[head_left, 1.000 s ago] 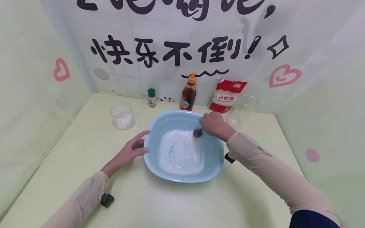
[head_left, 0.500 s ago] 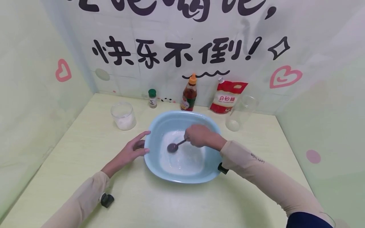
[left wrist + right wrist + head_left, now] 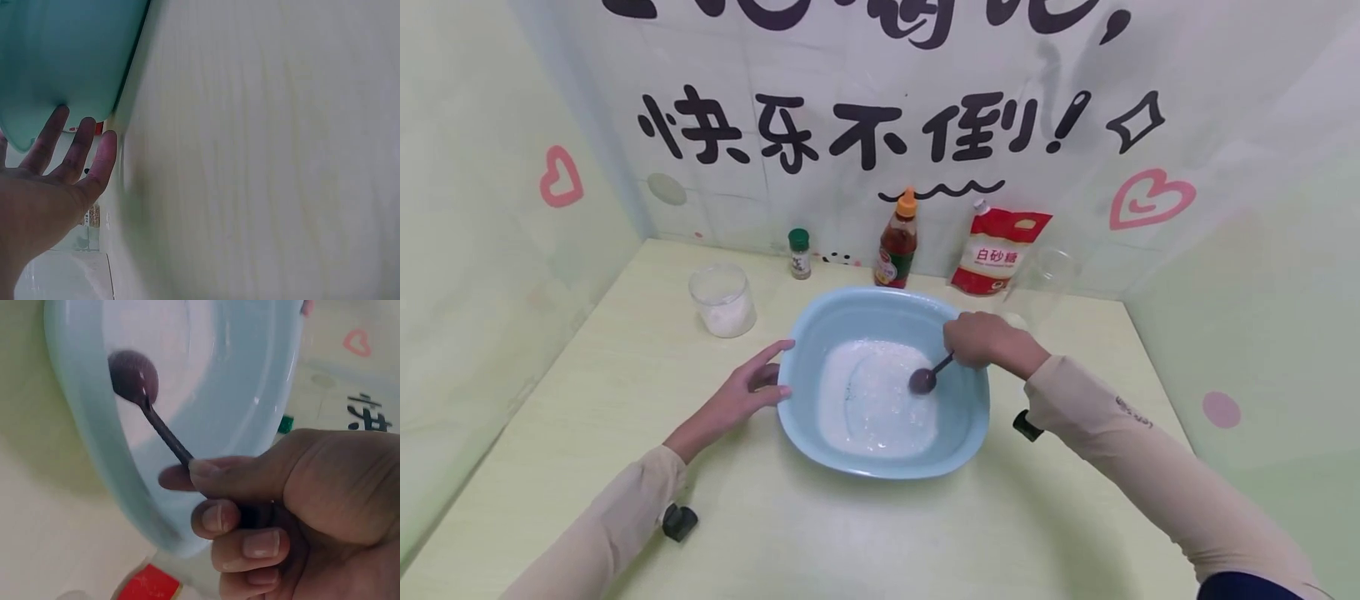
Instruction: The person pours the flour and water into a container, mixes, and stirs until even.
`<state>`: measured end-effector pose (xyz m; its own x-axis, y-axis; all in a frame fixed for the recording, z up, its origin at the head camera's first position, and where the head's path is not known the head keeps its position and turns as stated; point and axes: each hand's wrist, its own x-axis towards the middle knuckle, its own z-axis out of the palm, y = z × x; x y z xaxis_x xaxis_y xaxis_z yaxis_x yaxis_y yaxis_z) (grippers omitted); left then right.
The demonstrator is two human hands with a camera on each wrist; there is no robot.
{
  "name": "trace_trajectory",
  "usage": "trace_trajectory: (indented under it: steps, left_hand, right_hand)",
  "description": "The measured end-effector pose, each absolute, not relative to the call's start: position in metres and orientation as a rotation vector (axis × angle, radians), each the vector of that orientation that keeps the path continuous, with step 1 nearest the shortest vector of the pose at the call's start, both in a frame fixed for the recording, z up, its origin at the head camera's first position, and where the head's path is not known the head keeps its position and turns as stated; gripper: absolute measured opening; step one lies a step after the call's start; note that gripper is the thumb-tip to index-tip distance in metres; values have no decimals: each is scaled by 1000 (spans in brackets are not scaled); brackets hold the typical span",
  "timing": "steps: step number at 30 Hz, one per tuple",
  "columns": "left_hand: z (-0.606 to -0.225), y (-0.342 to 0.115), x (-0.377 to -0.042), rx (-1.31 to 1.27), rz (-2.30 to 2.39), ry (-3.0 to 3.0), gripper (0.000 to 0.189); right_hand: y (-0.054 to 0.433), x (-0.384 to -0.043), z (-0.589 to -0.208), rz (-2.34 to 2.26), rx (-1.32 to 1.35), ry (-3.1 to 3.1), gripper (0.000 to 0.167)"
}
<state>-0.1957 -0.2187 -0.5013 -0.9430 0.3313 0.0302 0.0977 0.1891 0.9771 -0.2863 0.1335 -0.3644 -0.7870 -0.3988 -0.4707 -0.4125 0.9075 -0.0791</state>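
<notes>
Left end of the desk [image 3: 587, 417]: clear jar [image 3: 724, 310] is standing upright, white contents filling its lower part. Left hand [image 3: 741, 395] is touching the left side of the light-blue basin [image 3: 807, 367], fingers spread and extended, thumb and index tips meeting the rim; the left wrist view is showing more fingers stretching toward the outer wall. Green-capped shaker [image 3: 800, 260] is standing behind, near the wall. Basin is sitting mid-desk, white liquid [image 3: 880, 417] covering its floor. Orange-capped sauce bottle [image 3: 896, 250] is standing just behind the basin. Dark spoon [image 3: 922, 381] is angling down inside the basin, bowl lying at the right edge of the liquid; can't tell how deep it's dipping. Right hand [image 3: 983, 340] is pinching the spoon handle between thumb and index at the basin's right rim, other fingers curling in. Red sugar pouch [image 3: 996, 257] is standing behind it. Tall clear container [image 3: 1049, 271] is standing rightmost, the right hand partly covering its base.
</notes>
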Motion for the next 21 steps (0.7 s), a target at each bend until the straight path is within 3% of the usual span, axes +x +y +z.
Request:
trace_trajectory:
  steps: [9, 14, 21]
  left_hand:
    - [-505, -218, -198, 408, 1854, 2260, 70]
    - [-504, -218, -198, 408, 1859, 2259, 70]
    - [-501, -218, -198, 414, 1845, 2268, 70]
  right_hand:
    - [103, -291, -382, 24, -754, 2697, 27]
    - [81, -274, -391, -11, -886, 2572, 23]
    - [85, -252, -387, -30, -839, 2405, 18]
